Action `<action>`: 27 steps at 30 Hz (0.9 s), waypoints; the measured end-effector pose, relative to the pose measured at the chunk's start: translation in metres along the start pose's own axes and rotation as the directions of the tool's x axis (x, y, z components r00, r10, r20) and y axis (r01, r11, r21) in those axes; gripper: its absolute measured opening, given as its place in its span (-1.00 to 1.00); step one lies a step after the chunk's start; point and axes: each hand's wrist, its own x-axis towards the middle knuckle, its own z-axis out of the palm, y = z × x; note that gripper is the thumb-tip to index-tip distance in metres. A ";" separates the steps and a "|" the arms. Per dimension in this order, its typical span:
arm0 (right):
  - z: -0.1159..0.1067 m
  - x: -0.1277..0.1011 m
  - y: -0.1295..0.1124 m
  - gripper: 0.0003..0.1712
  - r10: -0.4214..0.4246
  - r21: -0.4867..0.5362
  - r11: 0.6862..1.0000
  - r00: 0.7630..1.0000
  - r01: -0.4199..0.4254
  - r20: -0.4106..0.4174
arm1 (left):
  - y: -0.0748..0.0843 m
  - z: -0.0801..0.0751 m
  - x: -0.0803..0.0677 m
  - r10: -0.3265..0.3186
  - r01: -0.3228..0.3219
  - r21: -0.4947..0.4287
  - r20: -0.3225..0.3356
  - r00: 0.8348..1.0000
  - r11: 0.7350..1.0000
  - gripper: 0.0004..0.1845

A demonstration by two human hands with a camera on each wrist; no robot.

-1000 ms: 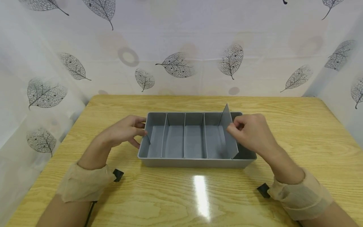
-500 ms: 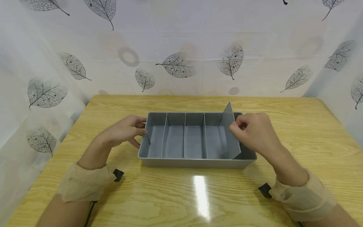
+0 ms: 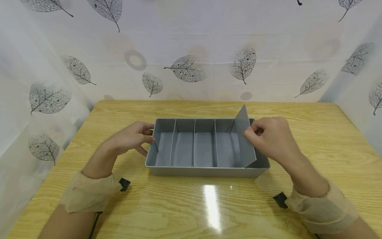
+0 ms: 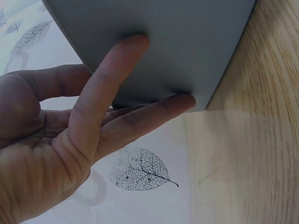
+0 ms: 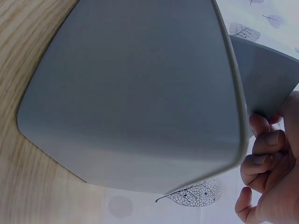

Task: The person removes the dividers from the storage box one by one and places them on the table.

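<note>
Currently I am seeing my right hand (image 3: 270, 137) pinching the divider (image 3: 243, 139) at its top edge — thin, light, stiff; left hand (image 3: 131, 137), fingers straight, bracing the tray (image 3: 206, 171)

One grey divider tray (image 3: 206, 171) lay between the two hands, the left hand (image 3: 129, 137) at one end and the right hand (image 3: 270, 137) at the other. Three divider plates (image 3: 194, 141) stood seated in it, and a fourth, loose divider plate (image 3: 243, 139) was at the right hand's fingertips. That made four plates. Two wrist wraps (image 3: 89, 192) were counted, one behind each hand.
</note>
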 end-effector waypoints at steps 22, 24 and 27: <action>-0.025 0.003 0.006 -0.68 0.056 0.003 0.998 0.993 -0.056 -0.100 | 0.001 0.000 -0.001 0.012 -0.012 -0.003 0.007 1.000 1.000 -0.42; -0.028 0.003 0.008 -0.68 0.070 0.004 0.998 0.991 -0.070 -0.113 | 0.001 0.000 -0.001 0.012 -0.012 -0.003 0.007 1.000 1.000 -0.42; -0.033 0.004 0.012 -0.68 0.105 0.013 0.994 0.985 -0.104 -0.135 | 0.001 0.000 -0.001 0.013 -0.013 -0.005 0.006 1.000 1.000 -0.43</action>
